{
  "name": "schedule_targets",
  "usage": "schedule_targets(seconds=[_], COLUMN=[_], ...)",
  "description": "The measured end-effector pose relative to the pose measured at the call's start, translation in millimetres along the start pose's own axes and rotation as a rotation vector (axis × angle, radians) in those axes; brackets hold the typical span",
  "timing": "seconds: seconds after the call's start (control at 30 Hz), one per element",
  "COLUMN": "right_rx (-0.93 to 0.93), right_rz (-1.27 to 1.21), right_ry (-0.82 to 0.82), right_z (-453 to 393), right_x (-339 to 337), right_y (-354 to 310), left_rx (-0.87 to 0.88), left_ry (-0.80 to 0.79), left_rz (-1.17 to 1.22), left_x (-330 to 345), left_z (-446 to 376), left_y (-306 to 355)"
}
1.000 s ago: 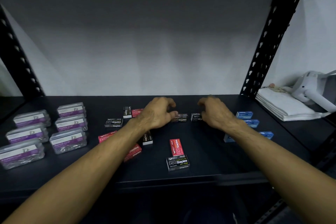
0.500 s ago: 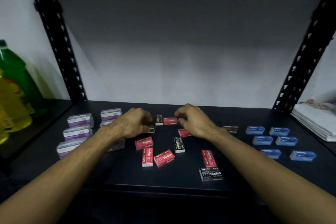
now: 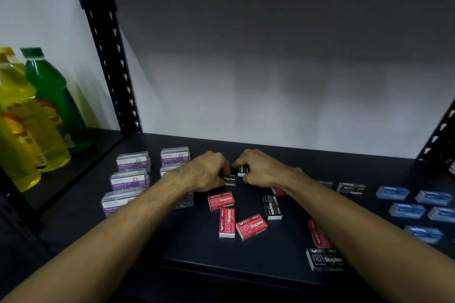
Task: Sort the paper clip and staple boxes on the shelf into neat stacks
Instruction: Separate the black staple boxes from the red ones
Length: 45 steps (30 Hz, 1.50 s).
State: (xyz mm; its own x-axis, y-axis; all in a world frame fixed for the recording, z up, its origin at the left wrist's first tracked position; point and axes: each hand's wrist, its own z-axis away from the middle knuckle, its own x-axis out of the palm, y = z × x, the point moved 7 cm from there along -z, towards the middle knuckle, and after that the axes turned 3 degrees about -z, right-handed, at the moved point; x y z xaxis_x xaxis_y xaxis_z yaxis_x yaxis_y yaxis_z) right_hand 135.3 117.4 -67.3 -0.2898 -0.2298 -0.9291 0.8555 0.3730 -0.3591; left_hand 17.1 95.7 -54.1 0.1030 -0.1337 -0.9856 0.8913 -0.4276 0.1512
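On the dark shelf [image 3: 197, 251], my left hand [image 3: 206, 172] grips a black staple box [image 3: 229, 179] and my right hand [image 3: 258, 170] grips another black staple box [image 3: 241, 170]; the two boxes meet at mid-shelf. Red staple boxes [image 3: 221, 200] [image 3: 251, 226] and a black one [image 3: 272, 207] lie scattered in front of my hands. Another black box [image 3: 323, 259] sits near the front edge beside a red one [image 3: 318, 235]. Clear paper clip boxes with purple labels [image 3: 129, 181] are grouped at the left. Blue boxes [image 3: 407, 209] lie spread out at the right.
Yellow [image 3: 17, 130] and green [image 3: 53, 96] bottles stand in the neighbouring bay at the left, beyond a black perforated upright [image 3: 108, 56]. A second upright [image 3: 440, 135] rises at the right. A white wall closes the back.
The view has swung to the left and the bottles have come in. Both hands have drawn together at mid-shelf, each now holding a black staple box.
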Motion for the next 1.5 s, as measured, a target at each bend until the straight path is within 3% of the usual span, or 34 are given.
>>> schedule_targets(seconds=[0.4,1.0,1.3,1.5], right_rx=[0.133,0.113,0.172,0.131], right_rz=[0.186,-0.424,-0.492,-0.357], right_ry=[0.102,0.240,0.214,0.202], right_z=[12,21,25,42], right_x=[-7,-11,-11,-14], right_y=[15,21,29,24], left_rx=[-0.008,-0.027,-0.025,-0.038], left_ry=[-0.012,0.029,0.045,0.059], left_rz=[0.005,0.053,0.027,0.037], left_x=[2,-3,-2,-2], left_z=[-5,-3,0,1], left_y=[-3,-7,-4,-5])
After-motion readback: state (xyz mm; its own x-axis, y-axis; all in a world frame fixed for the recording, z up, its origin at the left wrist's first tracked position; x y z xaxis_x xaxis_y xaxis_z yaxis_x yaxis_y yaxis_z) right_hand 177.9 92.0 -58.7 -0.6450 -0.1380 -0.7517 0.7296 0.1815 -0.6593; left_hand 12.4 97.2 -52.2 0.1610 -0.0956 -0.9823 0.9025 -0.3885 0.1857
